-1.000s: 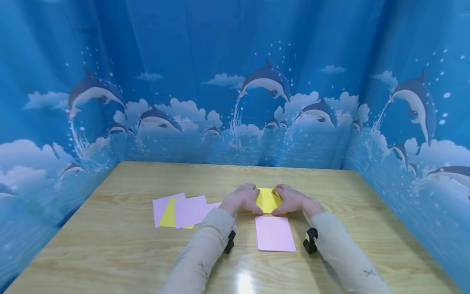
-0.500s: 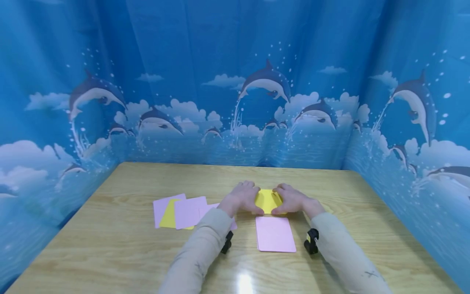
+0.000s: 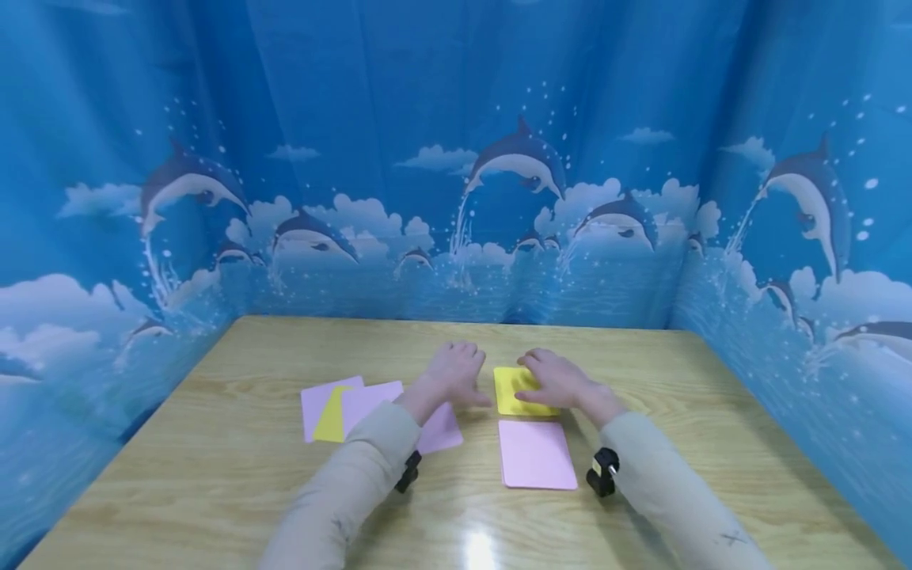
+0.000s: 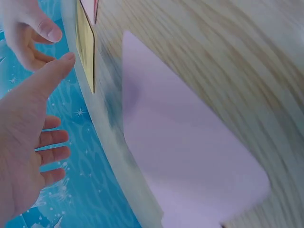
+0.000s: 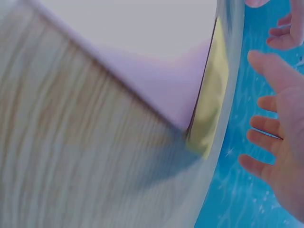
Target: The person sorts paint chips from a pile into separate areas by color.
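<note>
We log the left hand (image 3: 454,374), fingers relaxed, just left of the yellow square (image 3: 507,391) on the tabletop (image 3: 214,491); the right hand (image 3: 560,380), fingers loose, over its right part. Pink square (image 3: 537,455) just nearer us.

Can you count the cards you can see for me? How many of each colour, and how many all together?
Pink cards: 4
Yellow cards: 2
Total: 6 showing; any hidden underneath can't be counted.
</note>
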Tool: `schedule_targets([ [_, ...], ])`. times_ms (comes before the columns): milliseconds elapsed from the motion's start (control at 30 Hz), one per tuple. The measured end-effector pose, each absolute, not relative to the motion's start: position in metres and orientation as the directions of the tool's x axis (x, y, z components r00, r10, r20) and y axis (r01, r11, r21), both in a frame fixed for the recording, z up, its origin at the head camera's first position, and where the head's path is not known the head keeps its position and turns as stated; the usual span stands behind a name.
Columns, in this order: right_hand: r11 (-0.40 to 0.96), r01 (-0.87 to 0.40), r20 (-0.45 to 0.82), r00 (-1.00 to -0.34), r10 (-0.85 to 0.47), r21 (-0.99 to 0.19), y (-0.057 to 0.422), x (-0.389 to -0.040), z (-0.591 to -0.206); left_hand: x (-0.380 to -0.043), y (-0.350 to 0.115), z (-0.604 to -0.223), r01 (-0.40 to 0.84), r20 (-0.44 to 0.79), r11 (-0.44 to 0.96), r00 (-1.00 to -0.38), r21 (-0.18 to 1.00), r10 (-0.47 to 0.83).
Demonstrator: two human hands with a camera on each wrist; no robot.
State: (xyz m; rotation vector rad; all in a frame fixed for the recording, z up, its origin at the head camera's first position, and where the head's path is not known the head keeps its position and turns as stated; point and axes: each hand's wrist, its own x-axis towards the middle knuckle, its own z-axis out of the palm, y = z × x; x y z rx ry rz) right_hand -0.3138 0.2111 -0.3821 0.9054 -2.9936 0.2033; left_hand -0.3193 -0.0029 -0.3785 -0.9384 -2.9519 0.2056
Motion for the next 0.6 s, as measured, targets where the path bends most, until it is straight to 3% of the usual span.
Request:
schedule_targets([
  [300, 0.769, -0.633, 0.133, -0.773, -0.620, -0.094, 0.185, -0.311, -0.375, -0.306, -0.030, -0.375, 0.554, 0.004, 0.811, -0.825, -0.187, 0.565],
  [600, 0.725, -0.674, 0.068, -0.738, -0.672, -0.145, 0.160, -0.306, -0.371, -0.293, -0.056, -0.378, 0.534, -0.034, 0.809, -0.839, -0.247, 0.543],
])
